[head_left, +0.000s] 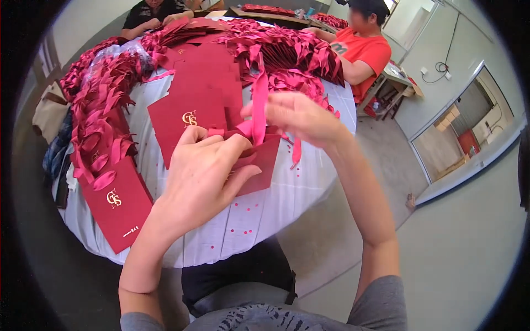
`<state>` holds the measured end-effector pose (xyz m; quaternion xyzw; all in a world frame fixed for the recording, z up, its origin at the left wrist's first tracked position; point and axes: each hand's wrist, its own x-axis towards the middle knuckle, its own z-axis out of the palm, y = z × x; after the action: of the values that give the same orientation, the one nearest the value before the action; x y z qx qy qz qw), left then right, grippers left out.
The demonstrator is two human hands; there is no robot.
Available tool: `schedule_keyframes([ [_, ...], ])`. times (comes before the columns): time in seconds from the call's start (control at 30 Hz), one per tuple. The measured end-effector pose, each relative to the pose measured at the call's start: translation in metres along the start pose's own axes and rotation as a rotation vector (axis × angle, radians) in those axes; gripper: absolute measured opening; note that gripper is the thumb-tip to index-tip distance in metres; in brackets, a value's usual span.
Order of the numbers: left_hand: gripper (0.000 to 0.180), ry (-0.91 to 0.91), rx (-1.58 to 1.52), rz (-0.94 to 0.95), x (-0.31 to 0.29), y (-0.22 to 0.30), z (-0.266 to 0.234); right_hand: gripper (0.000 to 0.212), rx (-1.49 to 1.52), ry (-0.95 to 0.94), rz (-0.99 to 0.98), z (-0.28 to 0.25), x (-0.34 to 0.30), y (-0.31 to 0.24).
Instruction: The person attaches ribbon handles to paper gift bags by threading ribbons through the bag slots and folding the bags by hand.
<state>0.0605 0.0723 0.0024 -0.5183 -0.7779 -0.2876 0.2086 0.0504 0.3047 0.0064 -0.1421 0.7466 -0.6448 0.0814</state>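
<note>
A dark red paper bag (263, 172) lies at the near part of the round table, its mouth partly open. My left hand (200, 174) is closed over the bag's upper edge, fingers curled at the opening and thumb along its side. From that opening a bright pink ribbon (259, 113) stands up. My right hand (303, 118), slightly blurred, has its fingers around the ribbon just above the bag. Under and beyond my left hand, flat red bags (187, 113) with gold lettering lie overlapped in a stack.
White cloth (193, 243) covers the table, with small red paper dots scattered near its front edge. Ribboned bags (105, 127) line the left side; a dense row (292, 52) stands at the far right. Two people (364, 49) work across the table. A doorway (461, 124) is at right.
</note>
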Motion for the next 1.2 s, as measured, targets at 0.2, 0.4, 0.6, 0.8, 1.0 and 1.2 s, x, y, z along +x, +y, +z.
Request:
schedule_keyframes([
  [0.2,0.014,0.054,0.055,-0.048,-0.002,0.003,0.006,0.023,-0.038,0.025,-0.118,0.024,-0.009,-0.005],
  [0.4,0.014,0.051,0.008,-0.006,0.001,0.006,0.004,0.014,-0.299,0.369,-0.416,0.044,0.000,-0.002],
  [0.6,0.013,0.086,0.030,0.003,-0.002,0.003,0.009,0.023,-0.473,0.285,-0.113,0.034,-0.010,-0.015],
  [0.8,0.015,0.124,0.064,0.008,-0.003,0.003,0.010,0.028,-0.302,-0.039,-0.047,0.032,-0.011,-0.013],
  [1.0,0.016,0.134,0.070,0.027,-0.001,0.009,0.008,0.021,0.094,-0.060,-0.058,0.034,-0.002,-0.007],
  [1.2,0.016,0.091,0.057,0.020,-0.002,0.005,0.007,0.018,0.191,0.299,-0.213,0.049,-0.005,-0.007],
])
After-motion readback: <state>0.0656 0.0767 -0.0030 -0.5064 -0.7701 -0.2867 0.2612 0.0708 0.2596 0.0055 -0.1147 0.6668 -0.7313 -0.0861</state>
